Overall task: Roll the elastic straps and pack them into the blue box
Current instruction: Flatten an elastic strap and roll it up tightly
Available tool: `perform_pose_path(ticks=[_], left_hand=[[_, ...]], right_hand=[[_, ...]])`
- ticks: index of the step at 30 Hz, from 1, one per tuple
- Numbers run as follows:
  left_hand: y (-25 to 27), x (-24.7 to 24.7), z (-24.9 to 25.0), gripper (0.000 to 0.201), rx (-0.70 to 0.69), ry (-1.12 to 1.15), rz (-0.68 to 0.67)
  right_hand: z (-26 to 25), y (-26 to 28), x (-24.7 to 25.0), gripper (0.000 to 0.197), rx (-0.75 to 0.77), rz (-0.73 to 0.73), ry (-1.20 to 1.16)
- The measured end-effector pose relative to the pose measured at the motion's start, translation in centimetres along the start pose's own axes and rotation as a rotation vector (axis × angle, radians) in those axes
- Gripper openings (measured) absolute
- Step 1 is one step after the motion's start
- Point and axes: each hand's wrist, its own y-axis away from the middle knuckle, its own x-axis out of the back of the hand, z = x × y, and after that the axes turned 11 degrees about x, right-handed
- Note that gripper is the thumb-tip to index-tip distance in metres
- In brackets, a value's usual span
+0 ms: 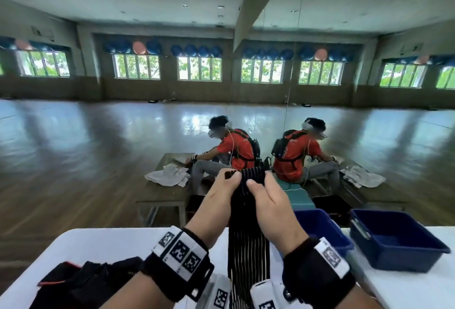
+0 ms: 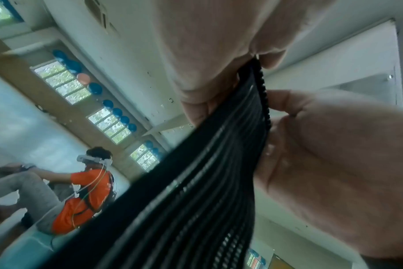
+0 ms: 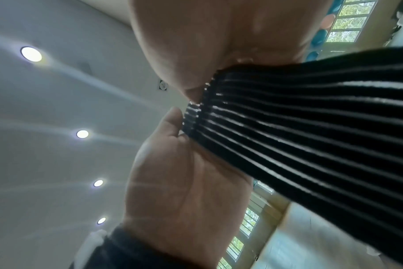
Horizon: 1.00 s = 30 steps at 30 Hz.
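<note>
A black elastic strap [image 1: 248,247] with thin white stripes is held upright above the white table [image 1: 110,242]. Its lower part hangs down toward me. My left hand [image 1: 231,179] and right hand [image 1: 256,184] pinch its top end side by side, thumbs facing me. That end looks folded over once. The left wrist view shows my left hand [image 2: 207,102] gripping the strap [image 2: 196,191], and the right wrist view shows my right hand [image 3: 203,85] on the strap's edge [image 3: 311,131]. The empty blue box [image 1: 394,237] stands on the table to the right.
A second blue box [image 1: 320,227] sits partly hidden behind my right hand. A pile of black straps [image 1: 86,281] lies at the table's near left. Beyond the table, a person in an orange shirt [image 1: 234,151] sits on a bench by a mirror wall.
</note>
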Motion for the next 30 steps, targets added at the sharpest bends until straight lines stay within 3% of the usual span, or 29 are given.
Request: perform_pose_path(ticks=[4, 8, 10, 12, 13, 15, 17, 18, 21, 24, 26, 30], left_hand=[[-0.2, 0.0, -0.1, 0.022, 0.027, -0.094, 0.017], [-1.7, 2.4, 1.4, 0.022, 0.123, -0.551, -0.003], [-2.5, 3.0, 1.2, 0.022, 0.169, -0.682, 0.016], [-3.0, 3.6, -0.2, 0.017, 0.235, -0.601, 0.093], [-2.9, 3.8, -1.1, 0.013, 0.284, -0.495, 0.138], [-2.4, 4.2, -3.3, 0.006, 0.388, -0.261, 0.179], [-1.5, 4.6, -6.0, 0.007, 0.479, -0.061, 0.149], [-0.8, 4.7, -7.4, 0.007, 0.524, 0.020, 0.130], [1.1, 5.6, -12.0, 0.016, 0.690, 0.182, 0.108], [3.5, 7.3, -16.7, 0.010, 0.836, 0.221, 0.102], [5.4, 8.8, -19.4, 0.013, 0.904, 0.224, 0.083], [9.5, 11.4, -23.3, 0.030, 0.993, 0.199, 0.057]], right_hand=[[0.7, 0.1, 0.7, 0.033, -0.101, 0.000, -0.014], [2.2, 0.5, 1.0, 0.026, -0.200, -0.173, 0.057], [3.4, 1.2, 1.2, 0.018, -0.127, -0.182, 0.287], [4.7, 2.8, 1.9, 0.025, -0.019, -0.058, 0.465], [5.5, 4.0, 2.0, 0.036, -0.043, -0.042, 0.445], [6.2, 6.8, 1.2, 0.058, -0.348, -0.192, 0.189], [7.7, 9.3, -0.5, 0.063, -0.723, -0.359, -0.199], [8.7, 10.0, -1.5, 0.066, -0.781, -0.362, -0.359], [12.5, 9.9, -4.1, 0.064, -0.835, -0.089, -0.756], [17.0, 8.7, -5.8, 0.055, -1.000, 0.215, -1.031], [20.0, 8.3, -6.5, 0.045, -1.052, 0.296, -1.077], [25.9, 7.5, -7.1, 0.049, -1.114, 0.334, -1.060]])
